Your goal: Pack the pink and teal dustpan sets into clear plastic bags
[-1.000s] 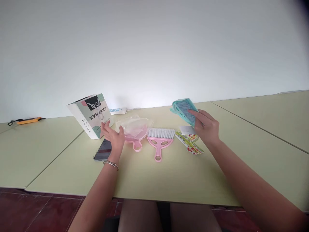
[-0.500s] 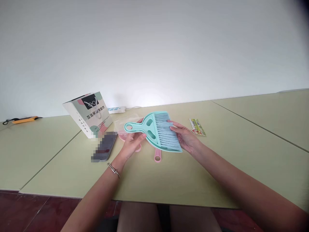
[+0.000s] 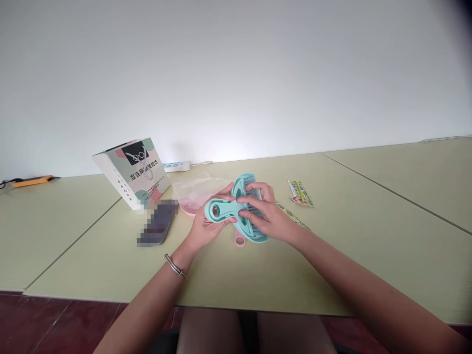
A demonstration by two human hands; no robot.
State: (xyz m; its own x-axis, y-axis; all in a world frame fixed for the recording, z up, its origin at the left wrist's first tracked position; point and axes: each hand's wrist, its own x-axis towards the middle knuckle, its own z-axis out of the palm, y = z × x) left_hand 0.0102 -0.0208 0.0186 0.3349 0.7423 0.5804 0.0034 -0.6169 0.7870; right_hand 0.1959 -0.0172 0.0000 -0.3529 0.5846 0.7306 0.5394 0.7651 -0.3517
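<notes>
While both hands grip it just above the table [image 3: 258, 278], the teal hand brush [image 3: 226, 209] lies crosswise between them, handle end pinched in the left hand [image 3: 202, 231], bristle end under the right hand [image 3: 269, 219] and its curled fingers.

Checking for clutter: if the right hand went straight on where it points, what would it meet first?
The left hand on the same teal brush; beyond, probably the pink dustpan; depth is unclear.
</notes>
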